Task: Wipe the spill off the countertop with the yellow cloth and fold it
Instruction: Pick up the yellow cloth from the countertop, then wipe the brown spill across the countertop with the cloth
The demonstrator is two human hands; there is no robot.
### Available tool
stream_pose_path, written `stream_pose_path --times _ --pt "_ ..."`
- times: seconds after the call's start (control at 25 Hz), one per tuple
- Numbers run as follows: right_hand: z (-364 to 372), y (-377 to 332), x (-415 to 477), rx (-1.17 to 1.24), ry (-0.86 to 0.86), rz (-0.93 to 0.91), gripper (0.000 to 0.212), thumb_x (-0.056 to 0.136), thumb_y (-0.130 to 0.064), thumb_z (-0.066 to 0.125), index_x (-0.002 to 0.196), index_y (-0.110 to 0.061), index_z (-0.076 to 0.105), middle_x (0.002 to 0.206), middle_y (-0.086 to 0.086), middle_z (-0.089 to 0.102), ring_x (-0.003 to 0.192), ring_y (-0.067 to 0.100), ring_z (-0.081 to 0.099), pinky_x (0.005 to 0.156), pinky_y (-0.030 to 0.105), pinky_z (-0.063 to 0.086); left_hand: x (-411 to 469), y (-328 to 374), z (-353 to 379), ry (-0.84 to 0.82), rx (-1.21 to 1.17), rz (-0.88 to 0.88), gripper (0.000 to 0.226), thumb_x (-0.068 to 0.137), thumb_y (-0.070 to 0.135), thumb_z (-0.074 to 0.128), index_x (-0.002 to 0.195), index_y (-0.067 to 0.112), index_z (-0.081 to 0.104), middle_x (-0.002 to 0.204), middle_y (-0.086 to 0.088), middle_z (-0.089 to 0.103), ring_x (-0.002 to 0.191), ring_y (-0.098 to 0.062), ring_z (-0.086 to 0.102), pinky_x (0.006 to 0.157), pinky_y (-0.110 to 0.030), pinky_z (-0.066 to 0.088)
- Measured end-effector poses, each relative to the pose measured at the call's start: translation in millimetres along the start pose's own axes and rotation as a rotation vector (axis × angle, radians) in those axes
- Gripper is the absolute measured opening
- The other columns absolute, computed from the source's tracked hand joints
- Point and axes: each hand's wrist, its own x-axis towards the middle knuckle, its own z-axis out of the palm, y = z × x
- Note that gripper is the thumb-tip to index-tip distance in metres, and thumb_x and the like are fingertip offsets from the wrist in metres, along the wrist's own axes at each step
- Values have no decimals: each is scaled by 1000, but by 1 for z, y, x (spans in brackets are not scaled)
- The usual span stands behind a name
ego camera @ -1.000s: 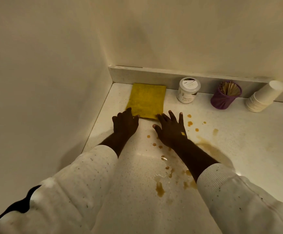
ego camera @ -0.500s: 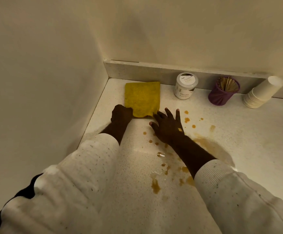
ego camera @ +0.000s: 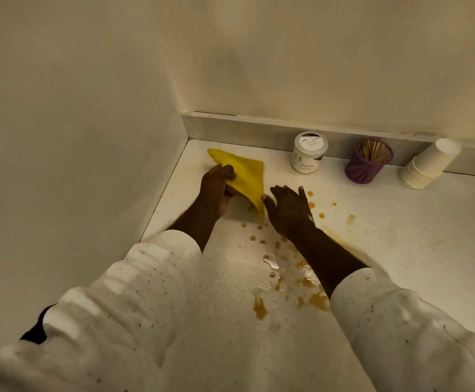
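The yellow cloth is lifted and tilted near the back left corner of the white speckled countertop. My left hand grips its near left edge. Beside the cloth's lower corner, my right hand lies flat with fingers spread, its thumb touching the cloth. A brown spill of drops and puddles spreads across the counter under and around my right forearm.
Along the back ledge stand a white jar labelled Masala Extract, a purple cup of wooden sticks and a tilted stack of white paper cups. A wall closes the left side.
My left hand closed on the cloth's near edge and lifted it off the counter, so it now stands tilted. My right hand stayed beside it, shifting slightly.
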Motion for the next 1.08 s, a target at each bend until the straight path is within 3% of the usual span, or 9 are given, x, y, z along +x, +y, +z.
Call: stream_pose_path --times 0.12,0.2,0.28,0.36,0.48,0.6,0.72,0.88,1.08 --pt "-11 -7 -6 244 43 68 61 109 -50 28 154 -12 42 157 12 46 147 30 40 126 46 20 -22 10 18 -121 -48 8 8 89 10 55 97 10 54 112 -20 51 110 -39 47 84 -45 48" --pt "-18 -10 -12 396 105 94 56 111 -46 29 148 -10 51 143 16 60 130 35 56 108 40 42 -35 15 29 -175 -67 17 31 75 16 57 104 8 55 118 -22 51 110 -38 50 84 -44 49" --pt "-25 -14 -19 571 114 136 49 112 -38 31 143 -8 54 136 17 63 124 36 60 96 33 44 -49 18 39 -220 -107 18 43 71 17 56 113 5 56 123 -23 56 111 -40 53 90 -49 50" --pt "-33 -13 -22 1005 81 266 48 111 -40 35 146 -10 49 140 17 59 128 36 58 101 40 48 -62 19 47 -261 -131 -1 46 73 14 54 117 4 58 121 -22 61 109 -41 57 93 -51 50" --pt "-44 -8 -34 1649 53 438 56 105 -53 43 146 -14 45 139 19 60 117 44 63 73 43 57 -80 15 53 -307 -133 -13 47 72 11 54 118 4 61 113 -18 65 100 -36 60 87 -45 52" --pt "-48 5 -51 1648 156 393 45 105 -30 54 144 -7 52 139 20 61 126 48 58 91 56 56 -95 3 52 -319 -107 -11 46 73 11 53 117 4 61 114 -17 63 100 -33 59 89 -43 49" --pt "-58 20 -68 1596 272 335 38 100 -6 53 137 -2 59 134 21 65 124 43 61 105 58 50 -105 -9 47 -313 -101 -13 37 73 13 55 108 5 62 105 -15 65 96 -31 60 83 -39 52" --pt "-70 30 -96 1519 298 312 50 93 8 49 137 -12 61 126 13 70 119 40 63 102 56 53 -109 -21 45 -245 -116 -40 23 82 29 70 97 13 65 92 -11 70 88 -30 65 77 -41 58" --pt "-84 46 -118 1544 289 270 50 91 11 48 126 -24 60 114 3 71 105 33 67 88 48 57 -109 -34 45 -176 109 -170 50 86 38 75 128 13 63 118 -13 70 104 -33 68 74 -41 61"
